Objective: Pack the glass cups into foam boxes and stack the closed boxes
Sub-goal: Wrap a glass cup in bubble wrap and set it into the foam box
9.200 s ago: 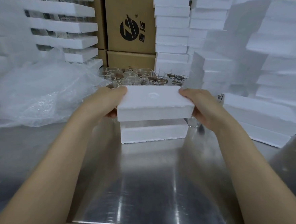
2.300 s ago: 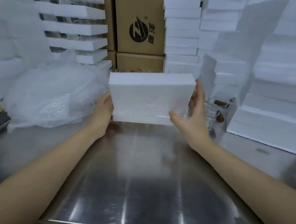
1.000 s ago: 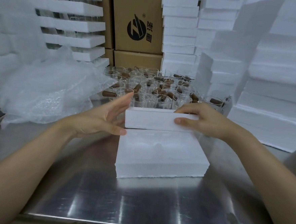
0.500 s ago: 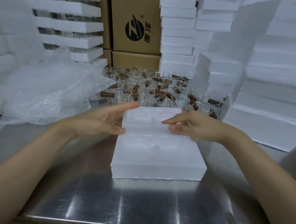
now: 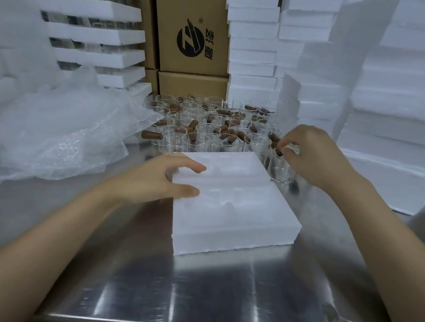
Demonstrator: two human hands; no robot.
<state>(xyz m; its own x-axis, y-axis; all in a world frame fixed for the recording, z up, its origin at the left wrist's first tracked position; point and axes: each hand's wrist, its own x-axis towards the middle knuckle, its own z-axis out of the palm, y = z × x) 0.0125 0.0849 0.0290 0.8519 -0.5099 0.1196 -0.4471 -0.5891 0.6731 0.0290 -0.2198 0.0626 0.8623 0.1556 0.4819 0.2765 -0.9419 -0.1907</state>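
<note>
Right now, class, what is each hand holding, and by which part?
The right hand pinches a glass cup by its rim, beside the foam box. The left hand holds nothing; it rests on the box's left edge.

Markings on the cardboard box (image 5: 192,8).
Round black logo (image 5: 190,43) with a small ® above; two printed characters beside it, too blurred to read.
</note>
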